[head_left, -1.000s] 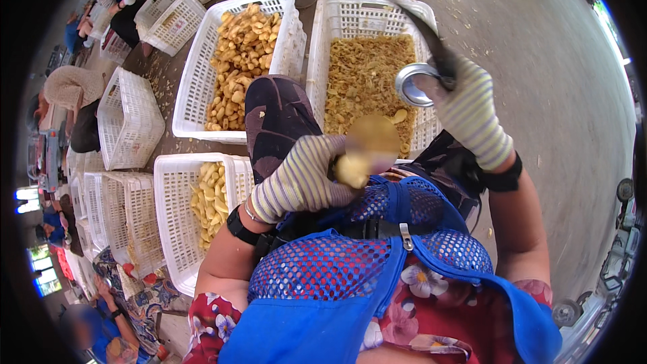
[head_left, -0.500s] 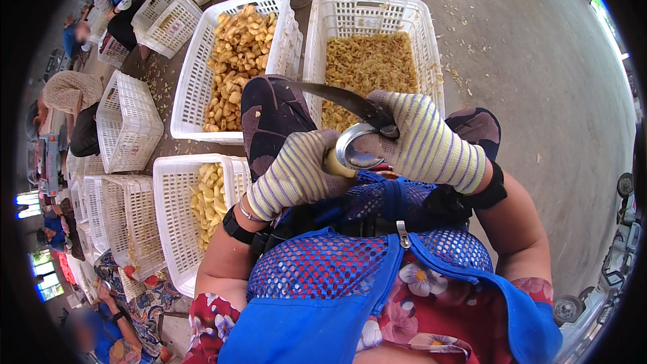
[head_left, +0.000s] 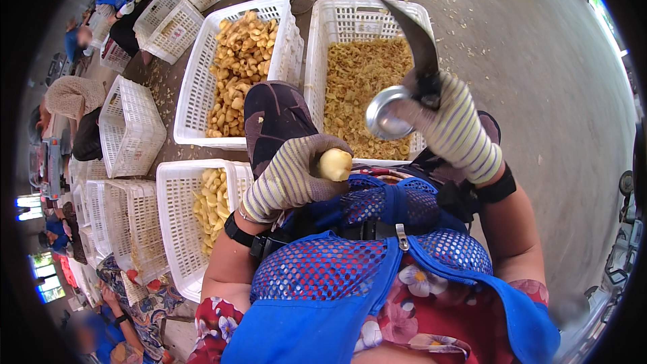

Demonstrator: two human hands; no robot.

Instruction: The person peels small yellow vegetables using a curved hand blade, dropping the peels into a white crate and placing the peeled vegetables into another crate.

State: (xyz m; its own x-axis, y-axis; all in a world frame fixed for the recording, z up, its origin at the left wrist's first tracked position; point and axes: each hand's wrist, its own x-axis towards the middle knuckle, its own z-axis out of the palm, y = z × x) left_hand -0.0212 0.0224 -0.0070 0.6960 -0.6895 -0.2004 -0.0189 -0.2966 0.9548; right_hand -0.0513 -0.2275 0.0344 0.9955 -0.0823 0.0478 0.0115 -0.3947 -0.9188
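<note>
My left hand (head_left: 286, 178), in a striped glove, is closed around a pale peeled piece of ginger (head_left: 335, 164) in front of my waist. To its right, my gloved right hand (head_left: 459, 128) grips a knife with a dark curved blade (head_left: 419, 39) pointing up and away from me. A shiny round metal piece, cup- or ring-like (head_left: 379, 116), sits at the same hand's fingers; how it is held is partly hidden. Both knife and metal piece are apart from the ginger, above a white crate (head_left: 313, 61) of brownish peelings (head_left: 367, 74).
Left of the peelings stands a white crate (head_left: 192, 84) of unpeeled ginger (head_left: 244, 61). Nearer me is another crate (head_left: 172, 229) with peeled ginger (head_left: 212, 205). More crates (head_left: 131, 125) and several people are at the left. Concrete floor (head_left: 539, 94) with scattered scraps lies right.
My right hand has moved right and lifted away from the ginger, the blade swinging from pointing left to pointing upward. My left hand still holds the ginger, its pale end now uncovered.
</note>
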